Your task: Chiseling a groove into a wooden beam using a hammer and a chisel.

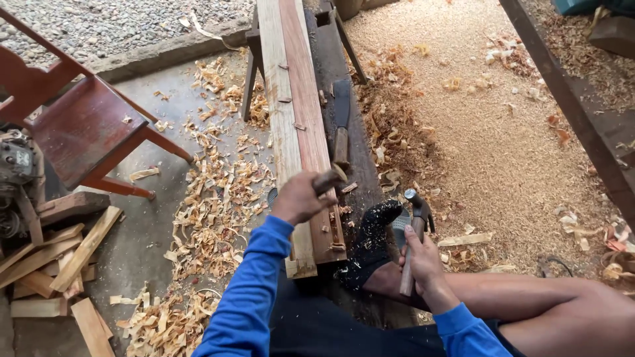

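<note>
Gripping a wooden-handled chisel (329, 179), the left hand (299, 198) is clenched tight, its fist resting against the long plank (294, 112) that lies along the dark tabletop (360, 165). Right hand (423, 261) is wrapped firmly around the handle of a claw hammer (415, 228), held upright just beside a black-socked foot (374, 241). A machete-like blade (341, 119) lies on the tabletop beyond the chisel; wood shavings (211, 198) cover the floor.

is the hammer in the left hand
No, the right hand holds the hammer; the left hand grips a wooden handle.
</note>
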